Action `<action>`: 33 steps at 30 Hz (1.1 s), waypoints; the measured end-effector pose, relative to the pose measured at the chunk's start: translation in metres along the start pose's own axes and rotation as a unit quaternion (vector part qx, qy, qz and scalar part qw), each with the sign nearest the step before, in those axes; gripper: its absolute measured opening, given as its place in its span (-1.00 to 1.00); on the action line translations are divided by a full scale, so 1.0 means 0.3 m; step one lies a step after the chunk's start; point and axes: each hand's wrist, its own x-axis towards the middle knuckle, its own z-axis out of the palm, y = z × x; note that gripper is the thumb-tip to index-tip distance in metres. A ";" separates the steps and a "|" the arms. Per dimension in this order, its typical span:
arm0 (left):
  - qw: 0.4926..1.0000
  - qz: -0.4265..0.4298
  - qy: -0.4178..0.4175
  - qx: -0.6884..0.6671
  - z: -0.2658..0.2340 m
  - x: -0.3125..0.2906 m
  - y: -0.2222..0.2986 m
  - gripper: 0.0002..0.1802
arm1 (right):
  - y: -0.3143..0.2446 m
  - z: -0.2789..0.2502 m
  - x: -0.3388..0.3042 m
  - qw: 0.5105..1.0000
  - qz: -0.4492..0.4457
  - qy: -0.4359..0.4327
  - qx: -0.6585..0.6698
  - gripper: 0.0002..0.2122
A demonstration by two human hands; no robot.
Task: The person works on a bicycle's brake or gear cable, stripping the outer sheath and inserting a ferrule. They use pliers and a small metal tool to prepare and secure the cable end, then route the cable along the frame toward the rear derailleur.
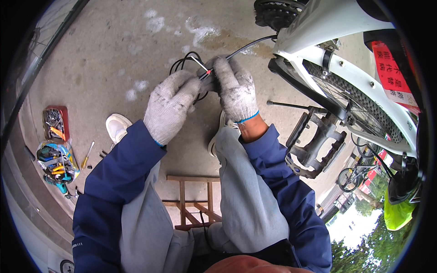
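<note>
Both hands are wearing grey knit work gloves and are meeting over the concrete floor (pixel 136 41), in front of the person's knees. The right hand (pixel 234 88) is closing into a fist around a black cable (pixel 248 45), which is running from the top of that fist up and to the right toward the white bicycle frame (pixel 318 20). The left hand (pixel 170 107) is lying just beside the right one, touching it, its fingers curling toward the same cable; whether it is pinching the cable or only steadying it cannot be told. A thin bare wire end with a small red tip (pixel 202 66) is sticking out between the two hands, just above the left knuckles. Slack loops of the black cable are hanging behind the hands. A black pedal (pixel 316 141) is sitting to the right, near the right forearm. Far to the left, a red tray of small parts (pixel 55 123) and a screwdriver (pixel 88 154) are lying on the floor.
</note>
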 end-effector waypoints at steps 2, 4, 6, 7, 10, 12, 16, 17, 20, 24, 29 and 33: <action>1.000 0.010 0.005 0.015 -0.003 0.001 0.002 -0.70 | 0.001 0.003 0.001 1.000 -0.005 0.002 -0.002 -0.67; 1.000 -0.022 0.014 0.003 -0.004 -0.006 0.000 -0.71 | 0.003 0.006 -0.001 1.000 -0.002 0.003 0.004 -0.67; 0.999 -0.039 0.021 0.023 -0.008 -0.004 -0.003 -0.78 | 0.001 0.008 0.002 1.000 0.000 0.004 0.016 -0.67; 0.998 -0.046 0.024 0.034 -0.010 -0.002 -0.006 -0.80 | -0.002 0.007 0.002 1.000 -0.003 -0.002 0.005 -0.67; 0.971 0.110 0.020 0.212 -0.025 0.010 -0.011 -0.81 | -0.014 0.001 0.005 1.000 0.007 -0.009 0.011 -0.68; 0.959 0.158 -0.002 0.235 -0.035 0.013 -0.011 -0.81 | -0.020 -0.005 0.003 0.997 0.014 -0.006 0.081 -0.68; 0.967 0.110 -0.036 0.226 -0.055 0.029 -0.007 -0.78 | -0.021 -0.016 0.018 0.992 0.033 -0.002 0.124 -0.65; 0.969 0.105 -0.041 0.219 -0.057 0.035 -0.008 -0.76 | -0.020 -0.019 0.020 0.991 0.038 -0.006 0.125 -0.64; 0.972 0.138 -0.039 0.188 -0.055 0.053 -0.017 -0.63 | -0.019 -0.026 0.018 0.993 0.037 -0.021 0.109 -0.63; 0.973 0.145 -0.022 0.177 -0.044 0.061 -0.024 -0.62 | -0.027 -0.032 0.007 0.991 0.040 -0.038 0.123 -0.61; 0.963 0.110 -0.022 0.245 -0.036 0.055 -0.003 -0.75 | -0.032 -0.040 0.019 0.992 0.036 -0.059 0.105 -0.61; 0.983 0.065 0.009 0.172 -0.021 0.052 -0.004 -0.75 | -0.025 -0.047 0.047 0.989 0.060 -0.053 0.121 -0.63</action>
